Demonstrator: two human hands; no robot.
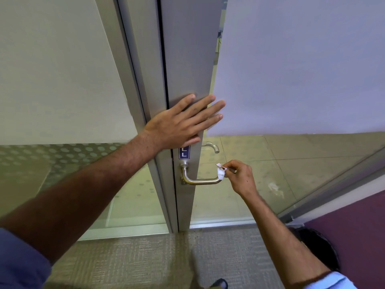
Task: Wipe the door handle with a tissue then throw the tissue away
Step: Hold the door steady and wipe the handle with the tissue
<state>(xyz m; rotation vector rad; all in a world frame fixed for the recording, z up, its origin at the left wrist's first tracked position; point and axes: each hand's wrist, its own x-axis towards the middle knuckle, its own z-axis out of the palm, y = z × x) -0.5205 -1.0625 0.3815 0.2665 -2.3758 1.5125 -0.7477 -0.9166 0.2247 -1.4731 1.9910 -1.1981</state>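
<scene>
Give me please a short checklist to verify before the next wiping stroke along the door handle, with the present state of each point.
1. Tissue held in the right hand: ok, pinched in the fingertips.
2. Tissue touches the door handle: ok, it sits at the free end of the bar.
3. Door steadied: ok, the left hand lies flat on the door frame above the handle.
4. Rest of the bar free for the stroke: ok, nothing covers it up to the mount.
5. Tissue large enough to wrap the bar: cannot tell, only a small piece shows.
6. Bin for the tissue afterwards: cannot tell, none is in view.
</scene>
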